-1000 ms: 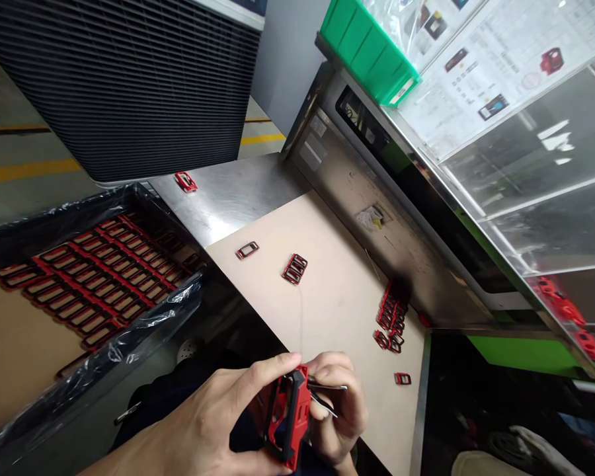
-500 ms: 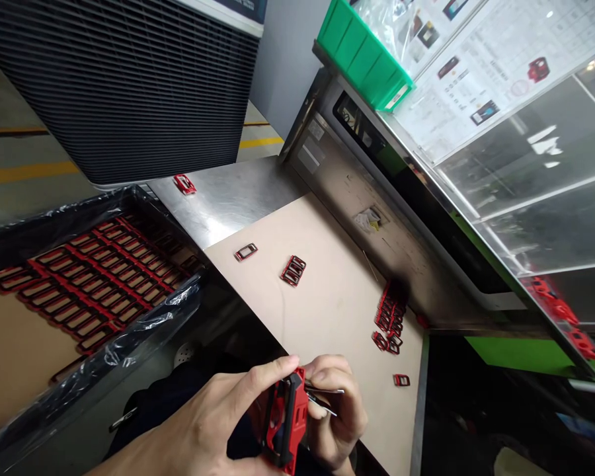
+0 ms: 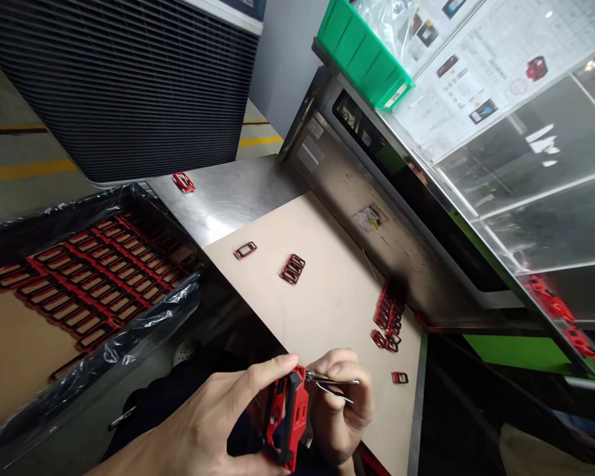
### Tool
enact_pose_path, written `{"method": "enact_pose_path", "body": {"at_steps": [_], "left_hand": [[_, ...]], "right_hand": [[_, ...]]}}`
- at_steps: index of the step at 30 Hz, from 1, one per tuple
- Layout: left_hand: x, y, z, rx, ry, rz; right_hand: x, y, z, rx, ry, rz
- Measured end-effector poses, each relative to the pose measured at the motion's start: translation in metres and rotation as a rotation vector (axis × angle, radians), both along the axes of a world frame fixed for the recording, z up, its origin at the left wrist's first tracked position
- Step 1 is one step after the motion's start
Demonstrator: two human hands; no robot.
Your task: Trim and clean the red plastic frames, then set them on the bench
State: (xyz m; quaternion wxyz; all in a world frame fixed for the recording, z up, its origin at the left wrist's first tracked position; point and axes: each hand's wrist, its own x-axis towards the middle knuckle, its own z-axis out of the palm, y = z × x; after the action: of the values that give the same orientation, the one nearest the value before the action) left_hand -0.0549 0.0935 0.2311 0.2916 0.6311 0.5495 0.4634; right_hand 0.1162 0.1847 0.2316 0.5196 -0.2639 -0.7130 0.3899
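Observation:
Near the bottom edge my left hand [image 3: 213, 410] grips a red and black plastic frame [image 3: 293, 420] between thumb and fingers, tilted nearly on end. Close against it on the right, my right hand [image 3: 344, 403] is closed around a small shiny metal tool that looks like nail clippers [image 3: 334, 381]. Its two thin arms spread apart toward the right. The tool's head meets the frame's upper right edge, though whether it bites on the plastic I cannot tell. Part of the frame's lower end is covered by my left fingers.
On the beige worktop [image 3: 327, 317] lie a row of frames [image 3: 292, 269], a cluster of frames [image 3: 389, 307] and single ones. A plastic-lined tray [image 3: 153, 307] full of frames stands left. A green bin [image 3: 361, 56] hangs above; a black grille [image 3: 143, 86] stands upper left.
My right hand has shifted slightly right and up, and more of the metal tool shows with its arms. My left hand keeps the frame almost where it was.

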Motion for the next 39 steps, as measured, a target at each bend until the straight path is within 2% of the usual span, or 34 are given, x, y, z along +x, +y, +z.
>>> {"method": "enact_pose_path", "body": {"at_steps": [6,12,20,25,39], "left_hand": [[0.002,0.003,0.005,0.087,-0.063,-0.005],[0.007,0.006,0.0,0.111,-0.16,-0.05],[0.006,0.002,-0.002,0.066,-0.19,-0.058],[0.006,0.001,-0.002,0.053,-0.184,-0.015],[0.005,0.001,0.0,0.01,-0.195,-0.01]], "right_hand": [[0.005,0.0,0.006,0.107,-0.069,0.139],[0.003,0.0,0.011,0.149,-0.076,0.194],[0.003,0.001,0.012,0.198,-0.142,0.161],[0.003,0.0,0.01,0.198,-0.13,0.159],[0.001,0.001,0.01,0.203,-0.1,0.15]]}}
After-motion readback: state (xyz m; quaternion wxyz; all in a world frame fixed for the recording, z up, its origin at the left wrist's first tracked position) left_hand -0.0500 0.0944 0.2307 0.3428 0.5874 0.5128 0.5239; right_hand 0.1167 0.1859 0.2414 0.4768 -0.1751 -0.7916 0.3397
